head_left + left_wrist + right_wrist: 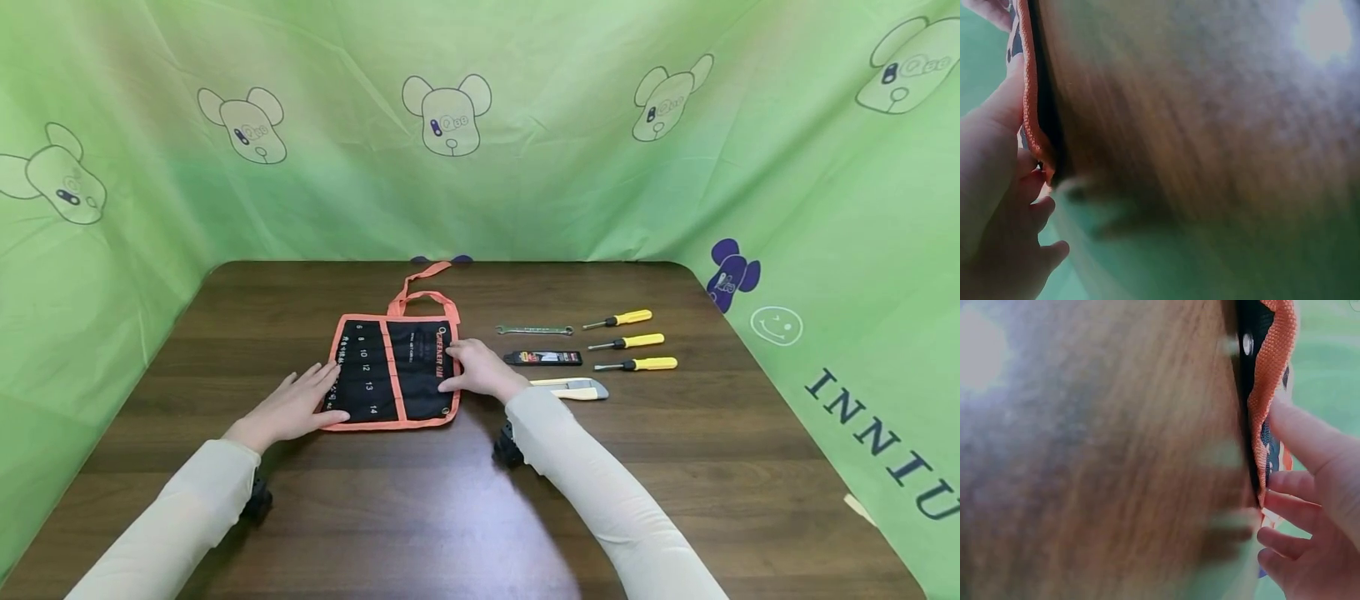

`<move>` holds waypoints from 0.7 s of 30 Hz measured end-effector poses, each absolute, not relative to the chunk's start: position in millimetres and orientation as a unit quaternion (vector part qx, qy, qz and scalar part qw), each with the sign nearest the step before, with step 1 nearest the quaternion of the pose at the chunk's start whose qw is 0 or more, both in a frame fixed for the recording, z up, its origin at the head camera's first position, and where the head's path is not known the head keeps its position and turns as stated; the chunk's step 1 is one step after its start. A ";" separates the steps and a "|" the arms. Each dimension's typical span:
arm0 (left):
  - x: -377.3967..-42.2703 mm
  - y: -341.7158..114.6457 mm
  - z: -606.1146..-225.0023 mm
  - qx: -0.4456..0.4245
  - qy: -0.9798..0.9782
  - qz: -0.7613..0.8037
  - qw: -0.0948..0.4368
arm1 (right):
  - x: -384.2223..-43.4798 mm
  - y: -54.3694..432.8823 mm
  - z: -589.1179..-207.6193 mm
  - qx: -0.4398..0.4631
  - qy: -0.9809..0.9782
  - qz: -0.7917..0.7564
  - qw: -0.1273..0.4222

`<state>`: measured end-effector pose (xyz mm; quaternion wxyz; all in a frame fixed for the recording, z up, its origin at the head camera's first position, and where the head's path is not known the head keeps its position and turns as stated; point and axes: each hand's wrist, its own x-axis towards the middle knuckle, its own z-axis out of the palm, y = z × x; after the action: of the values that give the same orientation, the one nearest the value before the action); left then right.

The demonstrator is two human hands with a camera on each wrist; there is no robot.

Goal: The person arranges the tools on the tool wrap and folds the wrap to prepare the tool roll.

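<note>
A black tool pouch (pixel 422 379) with orange trim lies spread out on the wooden table, its numbered pockets to the left. My left hand (pixel 294 406) rests on its left edge, fingers extended and thumb over the lower left corner. On the opposite side, my right hand (pixel 483 371) touches the right edge with its thumb and fingers spread. In the left wrist view the orange binding (pixel 1030 94) runs beside the thumb. A metal snap (pixel 1248 344) shows near the pouch's rim in the right wrist view.
Right of the pouch lie a wrench (pixel 535 331), a dark flat case (pixel 543 358) and a utility knife (pixel 588 389) partly behind my right wrist. Further right are three yellow-handled screwdrivers (pixel 643 340). Orange straps (pixel 420 293) trail behind the pouch. Green printed cloth (pixel 337 200) surrounds the table (pixel 390 508).
</note>
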<state>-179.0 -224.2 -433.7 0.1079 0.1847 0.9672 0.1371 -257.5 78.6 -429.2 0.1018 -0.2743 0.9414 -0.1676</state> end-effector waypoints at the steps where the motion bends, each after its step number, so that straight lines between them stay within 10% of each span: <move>1: -178.8 -224.4 -434.5 0.187 0.967 0.137 0.107 | -257.3 78.9 -429.2 -0.276 0.941 -0.165 0.106; 21: -177.4 -221.2 -438.4 0.187 0.970 0.122 0.093 | -259.7 92.9 -418.5 -0.265 0.933 -0.230 0.080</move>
<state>-177.4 -221.2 -438.4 0.0926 0.1868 0.9704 0.1223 -259.7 92.9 -418.5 0.0800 -0.2647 0.9332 -0.2296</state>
